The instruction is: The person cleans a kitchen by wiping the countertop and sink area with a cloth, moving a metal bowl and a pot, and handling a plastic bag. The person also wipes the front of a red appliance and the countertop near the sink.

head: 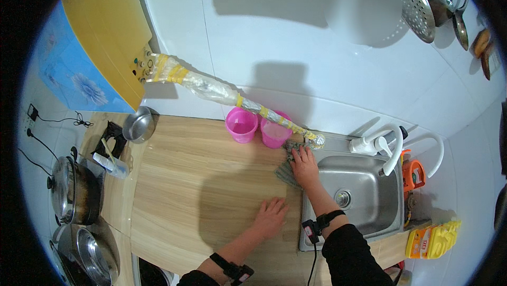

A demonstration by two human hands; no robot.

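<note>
My right hand (305,168) presses down on a crumpled grey-green cloth (286,172) at the left rim of the stainless steel sink (366,191). Its fingers lie over the cloth and hide part of it. On the wood-grain countertop (178,179), my left hand (270,216) rests palm down, fingers spread, with nothing in it. Just beyond the cloth stand two pink plastic containers, the left one (241,125) and the right one (274,132). A foil-and-tape-wrapped pipe (222,92) slants down across the right container to the sink's back corner.
A white faucet (374,145) arches over the sink. Yellow bottles (433,240) stand to its right. At left are a steel bowl (139,125), a clear plastic cup (118,168) and a lidded pot (75,191). A yellow-and-blue water heater (103,36) hangs above; a skimmer (416,6) hangs upper right.
</note>
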